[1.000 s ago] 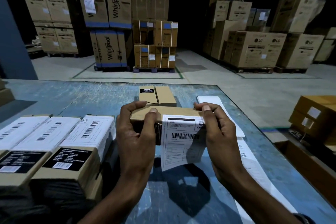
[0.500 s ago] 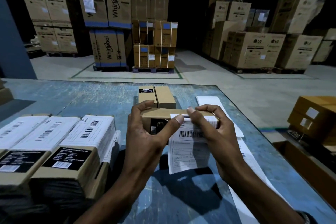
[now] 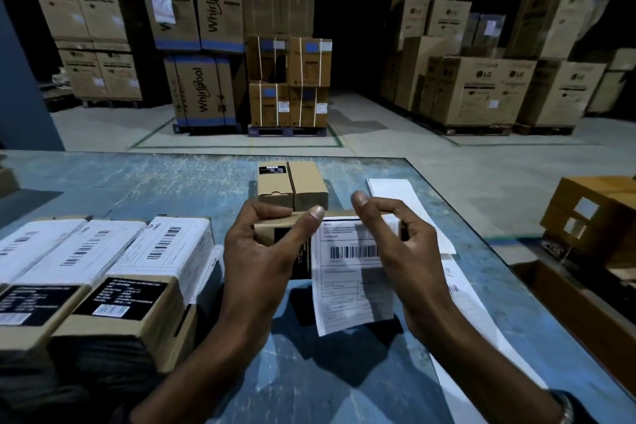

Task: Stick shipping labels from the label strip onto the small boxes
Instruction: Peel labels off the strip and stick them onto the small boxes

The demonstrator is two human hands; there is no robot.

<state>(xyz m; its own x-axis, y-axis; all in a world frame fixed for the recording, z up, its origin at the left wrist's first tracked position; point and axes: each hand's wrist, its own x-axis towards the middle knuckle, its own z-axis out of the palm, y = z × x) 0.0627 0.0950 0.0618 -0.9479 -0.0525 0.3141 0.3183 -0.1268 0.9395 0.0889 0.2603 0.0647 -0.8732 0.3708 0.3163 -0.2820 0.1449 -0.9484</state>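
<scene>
While gripped in the left hand (image 3: 261, 251) above the surface (image 3: 137, 182), small box (image 3: 275, 227) kept raised so the label (image 3: 351, 272) can hang free off its top edge. Right hand (image 3: 402, 244) curled just beside the label's upper corner, perhaps touching, hard to tell. Label strip (image 3: 475, 313) lying right of both.

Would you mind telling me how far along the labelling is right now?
Done: three boxes on the left already carry white barcode labels on top. In hand: the left hand grips a small box while the right hand fits a label whose lower part hangs unstuck. Left: two boxes behind show no shipping label, and the label strip lies on the table.
</scene>
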